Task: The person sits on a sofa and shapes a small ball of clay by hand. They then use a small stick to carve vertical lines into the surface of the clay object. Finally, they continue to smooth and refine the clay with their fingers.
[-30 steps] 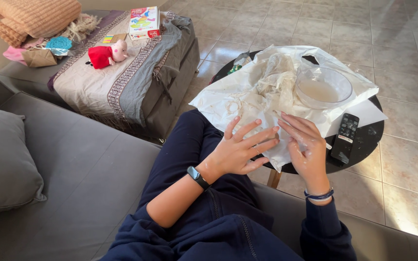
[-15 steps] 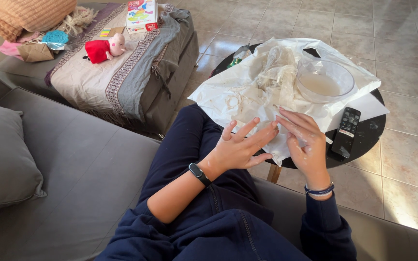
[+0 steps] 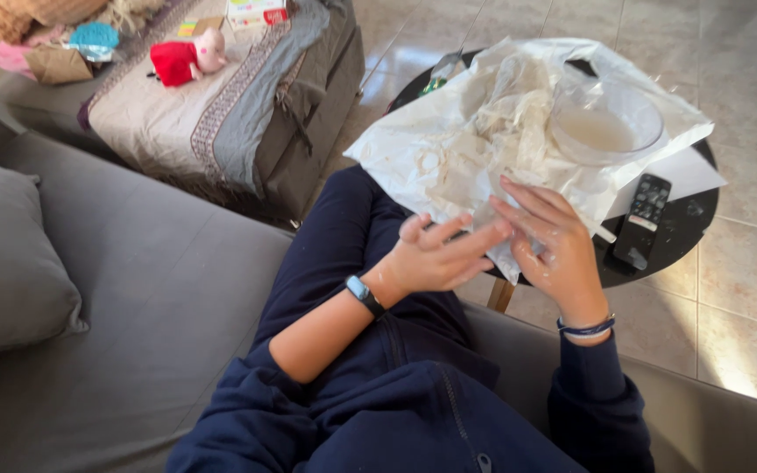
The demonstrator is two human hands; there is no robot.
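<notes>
Currently both hands are being held together over the near edge of the crumpled white paper sheet (image 3: 449, 158), which is spread over the round black table (image 3: 694, 223). Left hand (image 3: 435, 258) is being kept open, fingers extended toward the right, nothing gripped; its fingertips are touching the right hand's fingers. Right hand (image 3: 554, 250) is being held open too, fingers spread and pointing far-left, palm partly turned up, whitish residue showing on it; whether anything small is pinched between the two hands cannot be told. A black wristband (image 3: 364, 296) is being worn on the left wrist, a thin bracelet (image 3: 585, 328) on the right. A clear plastic bowl (image 3: 606, 123) with pale contents is sitting on the paper, far-right of the hands. A black remote control (image 3: 641, 221) is lying on a white sheet at the table's right side, just beside the right hand. A grey sofa (image 3: 133, 289) with a grey cushion (image 3: 6, 254) is seen at left. A covered ottoman (image 3: 221, 114) is standing far-left, with a red-and-pink soft toy (image 3: 187, 60) on it.
</notes>
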